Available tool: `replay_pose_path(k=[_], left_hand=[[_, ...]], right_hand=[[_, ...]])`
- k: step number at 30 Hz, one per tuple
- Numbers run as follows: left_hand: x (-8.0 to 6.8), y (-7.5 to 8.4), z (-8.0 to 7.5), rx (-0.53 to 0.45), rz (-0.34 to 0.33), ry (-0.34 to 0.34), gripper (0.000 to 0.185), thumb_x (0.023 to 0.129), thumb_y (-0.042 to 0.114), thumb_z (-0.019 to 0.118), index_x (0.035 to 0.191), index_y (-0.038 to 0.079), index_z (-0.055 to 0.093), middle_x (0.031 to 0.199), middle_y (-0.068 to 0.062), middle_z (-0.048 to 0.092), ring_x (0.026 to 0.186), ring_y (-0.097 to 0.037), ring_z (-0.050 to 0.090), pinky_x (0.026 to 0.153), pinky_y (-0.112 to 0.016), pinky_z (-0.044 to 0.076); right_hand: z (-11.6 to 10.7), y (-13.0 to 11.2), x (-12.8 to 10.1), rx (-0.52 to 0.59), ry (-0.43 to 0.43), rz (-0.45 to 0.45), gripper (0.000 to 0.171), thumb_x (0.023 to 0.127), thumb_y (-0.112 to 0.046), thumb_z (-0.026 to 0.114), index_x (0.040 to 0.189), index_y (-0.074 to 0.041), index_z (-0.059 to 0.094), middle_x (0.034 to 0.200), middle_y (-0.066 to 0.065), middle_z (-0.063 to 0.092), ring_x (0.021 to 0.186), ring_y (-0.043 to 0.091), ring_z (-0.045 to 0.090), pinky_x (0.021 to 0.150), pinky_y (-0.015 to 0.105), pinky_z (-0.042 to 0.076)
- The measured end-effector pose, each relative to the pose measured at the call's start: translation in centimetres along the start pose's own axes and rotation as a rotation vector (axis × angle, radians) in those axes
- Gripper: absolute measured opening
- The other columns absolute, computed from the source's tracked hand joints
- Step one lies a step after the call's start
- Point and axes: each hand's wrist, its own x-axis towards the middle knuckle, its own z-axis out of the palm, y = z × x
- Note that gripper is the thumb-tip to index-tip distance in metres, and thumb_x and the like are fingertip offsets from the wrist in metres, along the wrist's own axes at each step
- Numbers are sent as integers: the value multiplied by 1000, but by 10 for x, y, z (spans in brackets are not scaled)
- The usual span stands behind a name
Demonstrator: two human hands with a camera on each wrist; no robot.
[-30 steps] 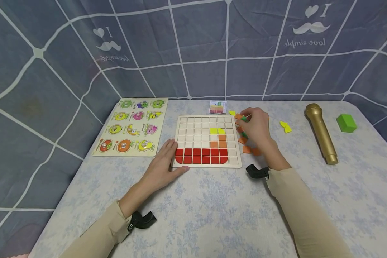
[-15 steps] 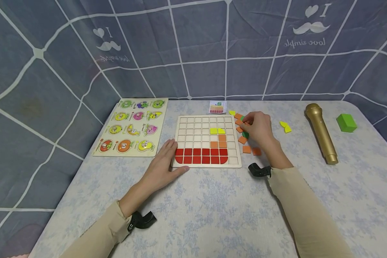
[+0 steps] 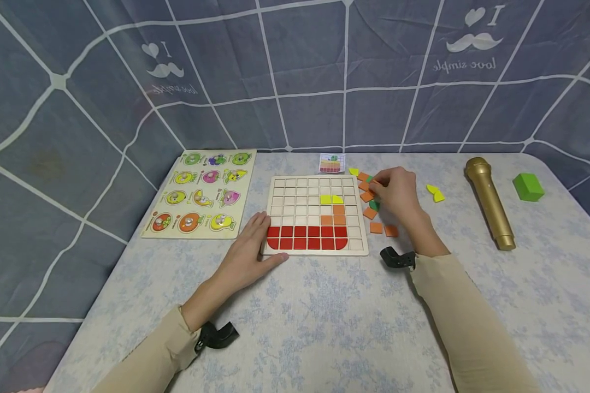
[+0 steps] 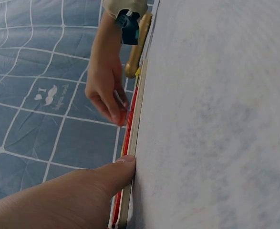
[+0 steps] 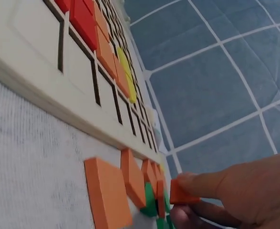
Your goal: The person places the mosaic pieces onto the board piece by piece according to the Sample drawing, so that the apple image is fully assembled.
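Note:
A wooden grid board (image 3: 281,188) lies mid-table, with red tiles along its bottom rows and a few orange (image 3: 338,219) and yellow (image 3: 331,200) tiles above them. My left hand (image 3: 261,238) rests flat on the board's lower-left corner, its thumb (image 4: 115,174) against the board edge (image 4: 135,129). My right hand (image 3: 376,189) is over the loose tiles to the right of the board. It pinches a small orange tile (image 5: 180,196) between thumb and fingers. More orange tiles (image 5: 106,193) and a green one (image 5: 150,204) lie under it.
A fruit peg puzzle (image 3: 201,194) lies to the left of the board, and a small picture card (image 3: 332,162) behind it. Two yellow tiles (image 3: 435,192), a gold microphone (image 3: 489,203) and a green block (image 3: 528,187) sit to the right. A blue patterned cloth backs the table.
My right hand's fingers have dropped slightly from the top of the loose tile pile toward its middle. The left hand and the board have not moved.

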Motion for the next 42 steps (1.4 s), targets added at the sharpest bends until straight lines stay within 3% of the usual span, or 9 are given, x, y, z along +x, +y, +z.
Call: replay_pose_path(k=[3,6,10,16,21,28,42], left_hand=[[0,0,0,0,1,0,100,93,44,79,163,-6,29,174,-21,23,163,-36,16,130,-56,23],[0,0,0,1,3,3,99,93,44,80,163,-7,29,173,-21,23,163,-36,17,129,-57,23],[0,0,1,7,3,3,99,94,44,79,162,-7,29,173,-22,23,163,-37,17,129,-57,24],[0,1,0,3,-7,-4,100,93,44,80,163,-7,29,173,-22,23,163,-37,17,130,-56,24],[0,1,0,6,-14,-12,100,94,44,80,163,-6,28,173,-22,22,163,-37,16,130,-55,24],[0,0,0,11,-11,-12,100,94,44,79,163,-6,28,174,-21,22,163,-37,15,130,-56,24],[0,1,0,11,-11,-7,99,95,44,78,163,-7,28,173,-22,22,163,-38,16,129,-57,24]], right_hand=[[1,-7,0,27,-34,2,20,103,-11,68,111,2,80,100,21,79,92,35,69,85,48,53],[3,-17,0,57,-105,-4,21,103,-13,69,116,1,79,104,20,79,92,33,69,79,41,53],[9,-29,-2,91,-206,-59,18,99,-13,75,113,-2,80,99,15,79,89,29,71,76,35,53],[26,-42,-7,147,-303,-194,17,94,-11,80,109,-3,81,95,11,78,91,27,73,81,39,56],[39,-48,-12,149,-366,-213,16,97,-11,77,111,-6,81,101,10,79,97,26,74,88,43,59],[49,-54,-18,122,-347,-249,23,97,-12,77,118,-5,79,112,10,78,102,27,73,93,44,59],[56,-56,-22,76,-305,-332,13,96,-12,79,107,-6,81,102,8,76,90,22,70,79,38,59]])
